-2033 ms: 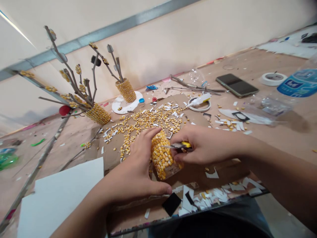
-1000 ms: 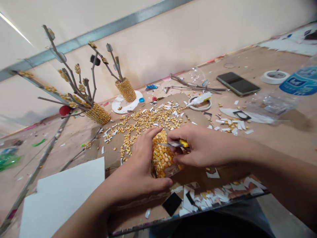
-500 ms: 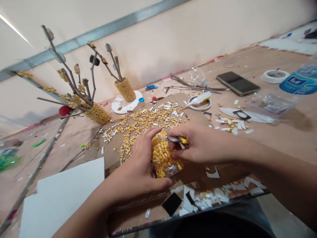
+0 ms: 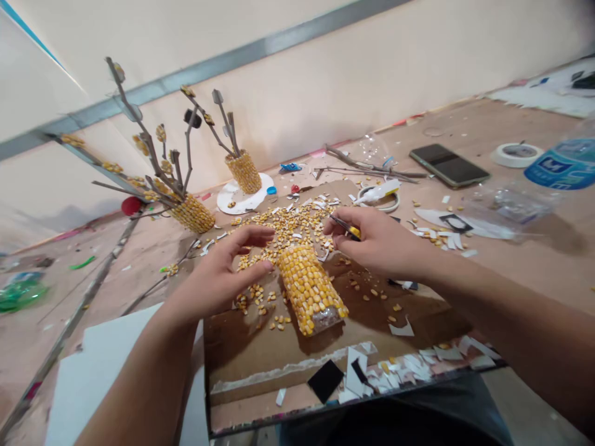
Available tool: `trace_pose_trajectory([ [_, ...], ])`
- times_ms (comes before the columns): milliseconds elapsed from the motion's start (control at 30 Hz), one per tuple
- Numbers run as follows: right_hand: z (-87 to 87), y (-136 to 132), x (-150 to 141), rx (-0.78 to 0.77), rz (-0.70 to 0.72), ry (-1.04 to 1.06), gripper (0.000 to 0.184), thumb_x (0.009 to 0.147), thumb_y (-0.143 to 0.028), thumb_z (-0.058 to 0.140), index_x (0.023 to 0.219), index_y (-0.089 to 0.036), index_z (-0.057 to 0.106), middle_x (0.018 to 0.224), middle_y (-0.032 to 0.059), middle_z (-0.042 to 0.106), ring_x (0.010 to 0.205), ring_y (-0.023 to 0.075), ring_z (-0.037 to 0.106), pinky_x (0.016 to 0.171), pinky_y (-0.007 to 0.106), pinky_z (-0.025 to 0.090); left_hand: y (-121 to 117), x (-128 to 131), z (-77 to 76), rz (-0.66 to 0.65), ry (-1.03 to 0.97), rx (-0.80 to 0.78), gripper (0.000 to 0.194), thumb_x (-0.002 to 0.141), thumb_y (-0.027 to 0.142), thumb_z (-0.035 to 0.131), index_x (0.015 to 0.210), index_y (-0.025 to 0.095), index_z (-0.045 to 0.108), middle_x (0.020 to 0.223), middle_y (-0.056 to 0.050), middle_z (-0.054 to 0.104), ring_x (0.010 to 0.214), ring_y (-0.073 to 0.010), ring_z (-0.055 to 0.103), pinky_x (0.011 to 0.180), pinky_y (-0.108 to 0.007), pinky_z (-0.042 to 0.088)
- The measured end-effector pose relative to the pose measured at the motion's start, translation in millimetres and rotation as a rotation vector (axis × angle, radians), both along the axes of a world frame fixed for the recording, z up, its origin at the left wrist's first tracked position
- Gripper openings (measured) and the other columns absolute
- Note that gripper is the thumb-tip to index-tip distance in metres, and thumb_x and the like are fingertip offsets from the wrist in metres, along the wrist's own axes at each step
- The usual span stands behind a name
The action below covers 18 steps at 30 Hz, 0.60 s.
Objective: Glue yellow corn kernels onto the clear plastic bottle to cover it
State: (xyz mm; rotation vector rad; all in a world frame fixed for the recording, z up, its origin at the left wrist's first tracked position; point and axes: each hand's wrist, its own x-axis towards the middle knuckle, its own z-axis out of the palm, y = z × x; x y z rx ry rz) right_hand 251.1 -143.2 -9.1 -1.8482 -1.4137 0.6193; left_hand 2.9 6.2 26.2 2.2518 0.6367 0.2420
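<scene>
- I see the corn tube lying on the brown cardboard, between the two hands. It is round and bumpy, with shiny yellow kernels in rows. The end nearest my view has a smooth, see-through patch.
- The left hand is spread, with bent fingers and the thumb just beside the tube. It holds nothing that I can see.
- The right hand pinches a small tool with dark and yellow parts, up above the cardboard. I can't tell what kind of tool it is.
- Lots of loose, hard kernels lie behind the tube, mixed with thin white bits.
- Near the front edge I see a flat black square and pointy white scraps.
- Farther back on the worktop, two more corn tubes hold rough, crooked sticks.
- To the right, a flat, shiny phone sits near a round white tape roll.
</scene>
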Motion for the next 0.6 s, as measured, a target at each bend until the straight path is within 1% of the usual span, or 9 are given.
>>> trace_pose_trajectory([
  [33, -1.7, 0, 0, 0.001, -0.003, -0.008, 0.017, 0.084, -0.011, 0.062, 0.096, -0.021, 0.07, 0.093, 0.0028, 0.075, 0.081, 0.0197, 0.066, 0.071, 0.03, 0.045, 8, -1, -0.4, 0.074, 0.031, 0.01, 0.041, 0.095, 0.045, 0.066, 0.128, 0.021, 0.067, 0.117, -0.01, 0.075, 0.11, -0.028, 0.071, 0.094, -0.041, 0.057],
  [67, -3.2, 0, 0, 0.001, -0.004, -0.018, 0.017, 0.084, -0.011, 0.062, 0.095, -0.022, 0.069, 0.092, 0.0022, 0.075, 0.08, 0.0197, 0.066, 0.07, 0.03, 0.044, 14, -2, -0.7, 0.14, 0.071, 0.071, 0.036, 0.095, 0.044, 0.064, 0.119, 0.018, 0.071, 0.102, -0.008, 0.076, 0.094, -0.0259, 0.071, 0.082, -0.038, 0.056],
  [133, -6.2, 0, 0, -0.011, -0.006, -0.052, 0.018, 0.083, -0.011, 0.061, 0.095, -0.023, 0.068, 0.09, 0.0017, 0.074, 0.08, 0.0201, 0.065, 0.069, 0.03, 0.043, 21, -3, -1.1, 0.209, 0.185, 0.207, 0.029, 0.094, 0.04, 0.061, 0.106, 0.018, 0.074, 0.089, -0.006, 0.076, 0.08, -0.0235, 0.069, 0.073, -0.035, 0.052],
  [167, -7.8, 0, 0, -0.018, -0.008, -0.069, 0.018, 0.084, -0.011, 0.06, 0.095, -0.023, 0.068, 0.089, 0.0017, 0.074, 0.079, 0.0204, 0.065, 0.069, 0.03, 0.043, 23, -3, -1.7, 0.216, 0.242, 0.258, 0.027, 0.093, 0.038, 0.06, 0.102, 0.018, 0.075, 0.088, -0.005, 0.076, 0.079, -0.0232, 0.068, 0.072, -0.035, 0.051],
  [233, -11.3, 0, -2, -0.029, -0.007, -0.093, 0.018, 0.086, -0.012, 0.059, 0.097, -0.023, 0.068, 0.09, 0.0021, 0.074, 0.08, 0.021, 0.065, 0.068, 0.03, 0.043, 23, -4, -4.3, 0.193, 0.345, 0.302, 0.023, 0.092, 0.033, 0.059, 0.098, 0.019, 0.077, 0.09, -0.005, 0.078, 0.079, -0.0237, 0.069, 0.072, -0.034, 0.05],
  [333, -16.7, 0, -4, -0.014, 0.005, -0.092, 0.019, 0.088, -0.012, 0.059, 0.101, -0.024, 0.066, 0.096, 0.0039, 0.075, 0.087, 0.0223, 0.067, 0.072, 0.031, 0.045, 21, -2, -12.5, 0.155, 0.453, 0.372, 0.023, 0.093, 0.026, 0.057, 0.099, 0.02, 0.078, 0.097, -0.007, 0.08, 0.085, -0.0258, 0.072, 0.075, -0.035, 0.051],
  [467, -20.7, -1, -8, 0.039, -0.005, -0.113, 0.009, 0.097, -0.021, 0.059, 0.103, -0.024, 0.065, 0.1, 0.0062, 0.077, 0.089, 0.0233, 0.068, 0.073, 0.031, 0.045, 20, 4, -24.8, 0.139, 0.473, 0.458, 0.026, 0.095, 0.019, 0.054, 0.104, 0.02, 0.078, 0.11, -0.01, 0.081, 0.099, -0.0285, 0.073, 0.087, -0.038, 0.052],
  [533, -20.6, -2, -10, 0.058, -0.008, -0.141, 0.007, 0.1, -0.027, 0.058, 0.102, -0.024, 0.064, 0.097, 0.0063, 0.076, 0.086, 0.0233, 0.068, 0.071, 0.032, 0.045, 20, 5, -28.1, 0.121, 0.473, 0.466, 0.024, 0.095, 0.019, 0.055, 0.103, 0.02, 0.078, 0.11, -0.009, 0.081, 0.101, -0.0284, 0.073, 0.088, -0.038, 0.052],
  [600, -19.6, -3, -12, 0.063, -0.005, -0.163, 0.009, 0.1, -0.03, 0.058, 0.102, -0.024, 0.065, 0.094, 0.0063, 0.076, 0.085, 0.0234, 0.067, 0.07, 0.032, 0.044, 22, 5, -29.2, 0.109, 0.476, 0.476, 0.02, 0.095, 0.021, 0.058, 0.099, 0.021, 0.078, 0.106, -0.008, 0.081, 0.097, -0.0275, 0.073, 0.085, -0.037, 0.053],
])
